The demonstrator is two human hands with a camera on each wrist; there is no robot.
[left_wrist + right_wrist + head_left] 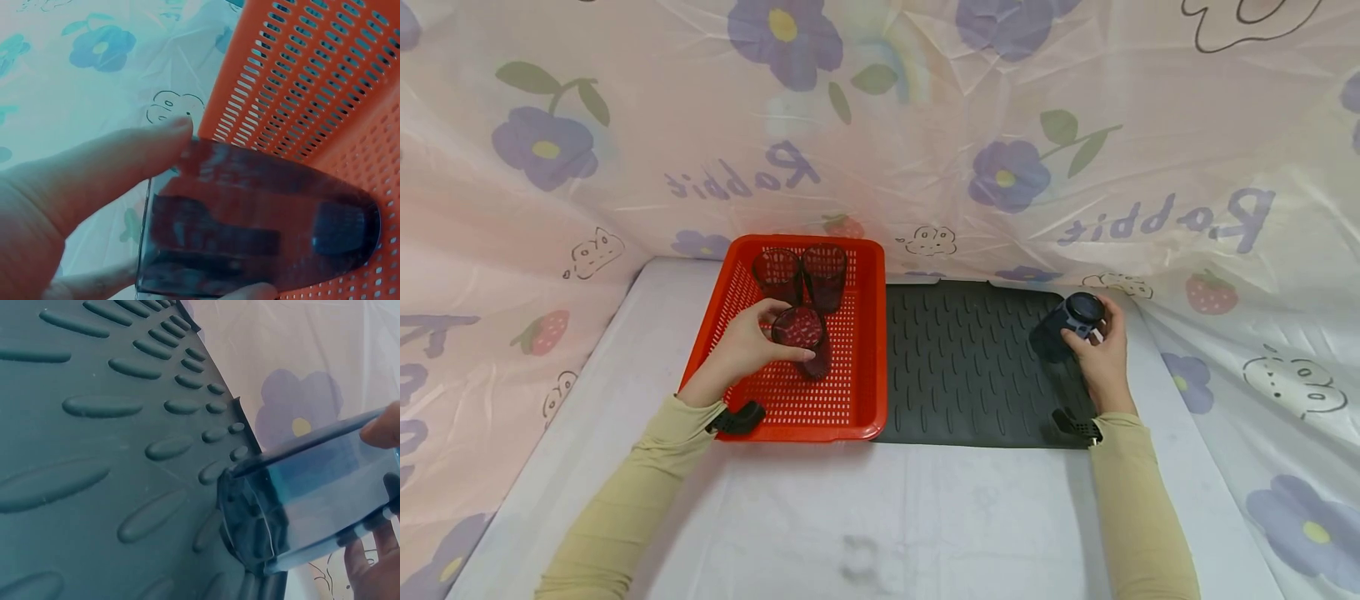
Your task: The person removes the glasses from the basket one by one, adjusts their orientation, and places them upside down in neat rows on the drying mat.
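In the head view my left hand (748,342) grips a dark see-through drinking glass (250,219) near its rim. That glass stands mouth up inside the red basket (880,350), its narrower base lower in the left wrist view. Two more dark glasses (777,279) stand side by side just behind it. Over at the right, my right hand (1101,346) holds another dark glass (319,487) between thumb and fingers, tilted over the back right corner of the black ribbed mat (970,367). Which end of it points down I cannot tell.
Basket and mat sit side by side on a white-covered table (880,517), the basket's right edge against the mat. A patterned curtain (887,150) hangs behind and at both sides. Dark wrist devices (741,418) sit at both cuffs.
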